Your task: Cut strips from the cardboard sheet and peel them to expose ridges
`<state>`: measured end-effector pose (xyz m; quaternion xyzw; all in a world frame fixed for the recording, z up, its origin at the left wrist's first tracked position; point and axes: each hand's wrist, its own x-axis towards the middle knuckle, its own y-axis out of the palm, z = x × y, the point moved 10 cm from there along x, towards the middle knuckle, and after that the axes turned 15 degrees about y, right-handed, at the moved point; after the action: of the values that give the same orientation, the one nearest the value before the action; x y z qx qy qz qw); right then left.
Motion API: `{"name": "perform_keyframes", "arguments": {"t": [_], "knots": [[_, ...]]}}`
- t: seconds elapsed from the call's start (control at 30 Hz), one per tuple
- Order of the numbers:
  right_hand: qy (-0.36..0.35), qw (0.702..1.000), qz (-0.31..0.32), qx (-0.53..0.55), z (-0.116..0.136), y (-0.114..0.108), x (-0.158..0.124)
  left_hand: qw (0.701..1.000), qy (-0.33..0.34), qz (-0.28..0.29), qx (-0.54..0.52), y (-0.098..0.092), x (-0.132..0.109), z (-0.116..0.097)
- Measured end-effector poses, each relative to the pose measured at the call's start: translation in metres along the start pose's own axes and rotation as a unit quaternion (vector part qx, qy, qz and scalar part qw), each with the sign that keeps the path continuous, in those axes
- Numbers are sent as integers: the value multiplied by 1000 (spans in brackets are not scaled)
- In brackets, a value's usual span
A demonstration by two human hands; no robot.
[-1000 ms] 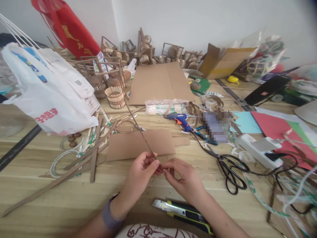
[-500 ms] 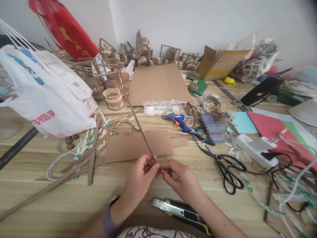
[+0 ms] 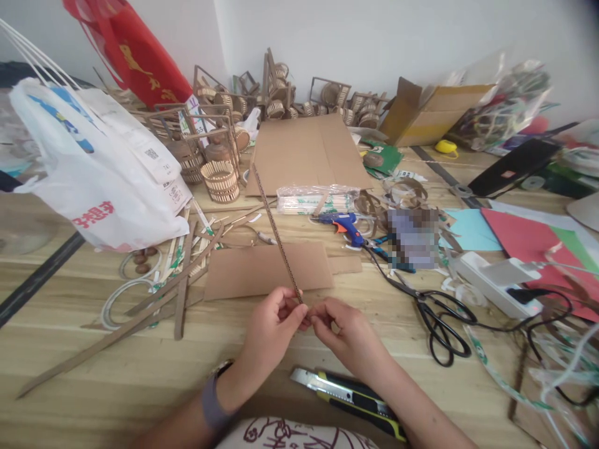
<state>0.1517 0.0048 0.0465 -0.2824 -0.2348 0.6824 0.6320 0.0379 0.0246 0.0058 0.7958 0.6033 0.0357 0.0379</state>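
Note:
My left hand [image 3: 271,327] and my right hand [image 3: 346,333] meet in front of me, both pinching the near end of a long thin corrugated cardboard strip [image 3: 276,234]. The strip rises away from my fingers toward the far left, over a flat cardboard rectangle [image 3: 266,269] lying on the wooden table [image 3: 107,374]. Just below my right wrist a yellow and black utility knife [image 3: 346,394] lies on the table. Fingers of both hands are closed on the strip.
Black scissors [image 3: 442,324] and a blue glue gun [image 3: 345,224] lie to the right, with a white power strip [image 3: 496,280] and coloured paper [image 3: 528,234]. White plastic bags [image 3: 93,168] stand at left, loose cardboard strips [image 3: 140,312] beside them. Small woven baskets [image 3: 219,181] and a cardboard sheet [image 3: 309,153] sit behind.
The strip's far end has swung a little to the right and stands steeper. Both hands keep their pinch at nearly the same spot.

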Motion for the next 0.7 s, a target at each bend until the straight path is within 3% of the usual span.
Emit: {"name": "perform_keyframes", "arguments": {"t": [0.7], "knots": [[31,998,48,35,-1,4,2,999,-31,25,-11,4,-1,6]]}}
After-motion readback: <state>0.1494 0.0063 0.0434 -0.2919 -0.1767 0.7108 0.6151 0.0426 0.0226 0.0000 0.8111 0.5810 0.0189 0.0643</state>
